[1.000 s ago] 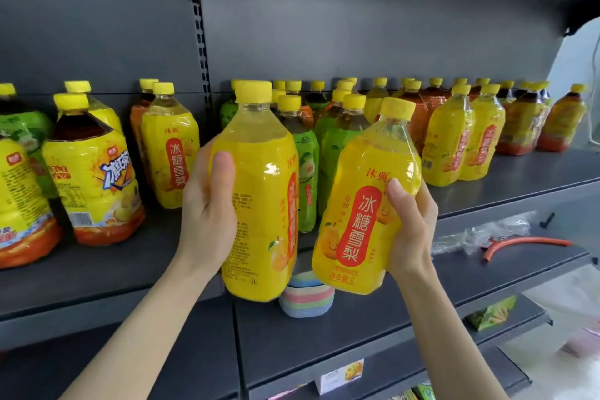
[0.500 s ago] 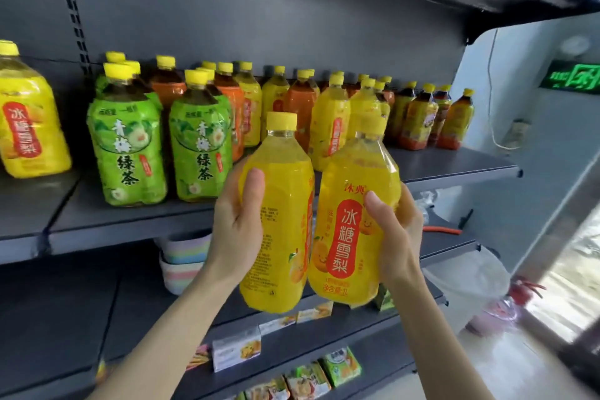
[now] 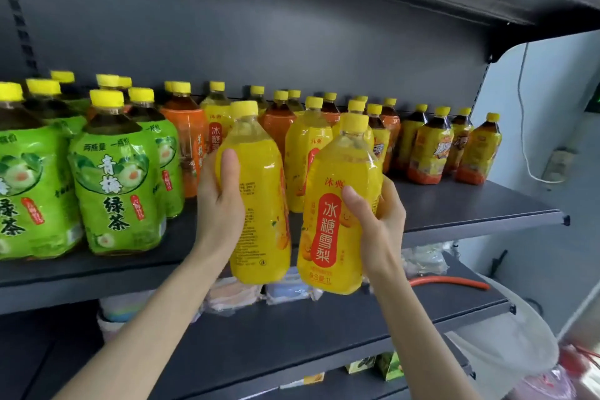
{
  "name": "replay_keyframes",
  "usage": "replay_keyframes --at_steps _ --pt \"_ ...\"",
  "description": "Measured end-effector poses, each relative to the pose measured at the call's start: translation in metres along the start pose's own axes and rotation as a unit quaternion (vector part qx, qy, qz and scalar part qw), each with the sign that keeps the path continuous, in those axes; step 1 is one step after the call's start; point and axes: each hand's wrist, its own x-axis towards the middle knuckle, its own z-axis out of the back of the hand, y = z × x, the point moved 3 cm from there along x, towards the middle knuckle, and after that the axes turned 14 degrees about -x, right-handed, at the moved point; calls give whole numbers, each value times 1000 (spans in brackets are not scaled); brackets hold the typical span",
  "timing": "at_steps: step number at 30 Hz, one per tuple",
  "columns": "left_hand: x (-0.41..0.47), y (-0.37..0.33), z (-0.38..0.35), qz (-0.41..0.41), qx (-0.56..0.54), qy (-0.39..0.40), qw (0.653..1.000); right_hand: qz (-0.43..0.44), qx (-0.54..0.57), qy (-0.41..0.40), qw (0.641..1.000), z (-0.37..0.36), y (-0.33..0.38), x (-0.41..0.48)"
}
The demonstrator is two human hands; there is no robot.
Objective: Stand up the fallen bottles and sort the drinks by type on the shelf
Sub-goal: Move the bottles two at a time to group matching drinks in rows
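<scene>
While both arms reach up at the centre of the frame, each hand grasps one yellow bottle in front of the shelf. The left hand wraps the left bottle from its left side, with the thumb laid across the front and the fingers hidden behind. The right hand clasps the right bottle from its right side, with the thumb pressed on the red label. Both bottles are capped in yellow and close to upright, their tops leaning slightly apart. The left one shows small print, the right one its red front label. They hang side by side, bases below the shelf's front edge and resting on nothing; whether they touch each other cannot be told. On the shelf behind them every bottle stands upright. Green tea bottles crowd the left of the frame, and orange bottles stand just right of those. More yellow pear bottles sit right behind the held pair. Dark tea bottles with yellow labels fill the right end. At the lower middle of the frame, a lower shelf carries pale plastic packets. An orange-red curved tool lies near its right end. At the right edge a white cable hangs down the wall.
</scene>
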Motion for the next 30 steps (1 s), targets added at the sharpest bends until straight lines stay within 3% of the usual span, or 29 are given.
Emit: replay_keyframes --at_steps 5,19,25,28,30 --pt "39 23 -12 -69 84 18 994 -20 16 16 1000 -18 -28 47" --pt "96 88 -8 -25 170 -23 985 16 33 100 994 -44 -62 89" --pt "89 90 -8 39 239 -52 969 57 -58 45 996 -47 -66 93" --pt "48 75 -11 -35 191 -124 973 61 -94 25 993 -50 -68 90" --pt "28 71 -18 -57 163 -110 979 72 -112 20 991 -57 -67 89"
